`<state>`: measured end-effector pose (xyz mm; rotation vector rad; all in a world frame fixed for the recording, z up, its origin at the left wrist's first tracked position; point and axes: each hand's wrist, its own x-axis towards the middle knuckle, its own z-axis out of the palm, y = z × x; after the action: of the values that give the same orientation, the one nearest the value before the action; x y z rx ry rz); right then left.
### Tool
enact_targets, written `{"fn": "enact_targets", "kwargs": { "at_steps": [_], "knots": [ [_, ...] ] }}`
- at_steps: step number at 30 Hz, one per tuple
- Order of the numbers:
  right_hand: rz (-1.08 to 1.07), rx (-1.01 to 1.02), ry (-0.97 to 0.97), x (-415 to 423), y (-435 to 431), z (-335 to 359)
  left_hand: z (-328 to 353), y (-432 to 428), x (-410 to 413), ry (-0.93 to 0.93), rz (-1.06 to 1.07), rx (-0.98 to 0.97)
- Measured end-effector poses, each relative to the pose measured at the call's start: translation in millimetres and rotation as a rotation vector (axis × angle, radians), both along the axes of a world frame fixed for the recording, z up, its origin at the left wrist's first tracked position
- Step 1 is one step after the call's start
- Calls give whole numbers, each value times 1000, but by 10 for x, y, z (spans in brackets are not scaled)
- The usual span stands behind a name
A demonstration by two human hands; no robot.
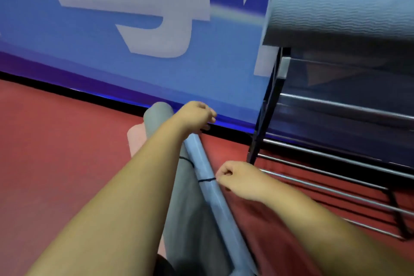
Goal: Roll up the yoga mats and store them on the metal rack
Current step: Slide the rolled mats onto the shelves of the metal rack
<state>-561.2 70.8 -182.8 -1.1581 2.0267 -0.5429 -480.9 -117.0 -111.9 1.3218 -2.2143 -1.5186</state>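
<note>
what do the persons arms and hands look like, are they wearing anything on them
The left forearm and right forearm are bare to the frame's edge, with no sleeve in view. The left hand and right hand are gloveless, and no watch, bracelet or ring shows. Motion blur hides finer detail.

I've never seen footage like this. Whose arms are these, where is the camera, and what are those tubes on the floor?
There is no machine here. A person wears a camera on the head, so you look down along their own bare arms. On the red floor lie rolled yoga mats: a grey mat, a blue mat beside it and a pink mat behind. The right hand appears to pinch the black band round the blue mat. The left hand reaches over that mat's far end with fingers curled; whether it grips is unclear. At right stands the metal rack, with a top mat stored on it.
</note>
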Motion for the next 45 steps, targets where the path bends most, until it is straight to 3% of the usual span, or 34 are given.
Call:
{"fn": "enact_targets", "kwargs": {
  "at_steps": [2, 5, 10, 14, 19, 23, 30, 36, 39, 41, 45],
  "knots": [
    [-34, 44, -15, 96, -100, -235, -348, -93, 187, -207, -6, -50],
    [-109, 88, -67, 292, -312, -485, -626, -220, 378, -362, 70, -154],
    [-87, 138, -47, 632, -757, -640, -979, -501, 427, -445, 235, -301],
    [-12, 311, -34, 714, -971, -601, -1074, -653, 462, -566, 469, -75],
    [36, 417, -47, 709, -769, -513, -1222, -826, 510, -650, 512, 197],
    [64, 427, -96, 752, -563, -702, -1432, -797, 477, -614, 515, 183],
    [-82, 425, -30, 1143, -607, -660, -1447, -756, 566, -521, 579, 105],
    [-87, 200, 24, 883, -585, -320, -957, -748, 735, -309, 653, 86],
    [-68, 128, -75, 514, -580, -62, -640, -743, 923, -183, 659, 91],
    [-47, 79, -243, 303, -558, 74, -424, -616, 1026, -139, 604, 95],
    [-3, 8, -456, 9, -534, 263, -84, -265, 1071, -219, 396, 360]
  ]
}}
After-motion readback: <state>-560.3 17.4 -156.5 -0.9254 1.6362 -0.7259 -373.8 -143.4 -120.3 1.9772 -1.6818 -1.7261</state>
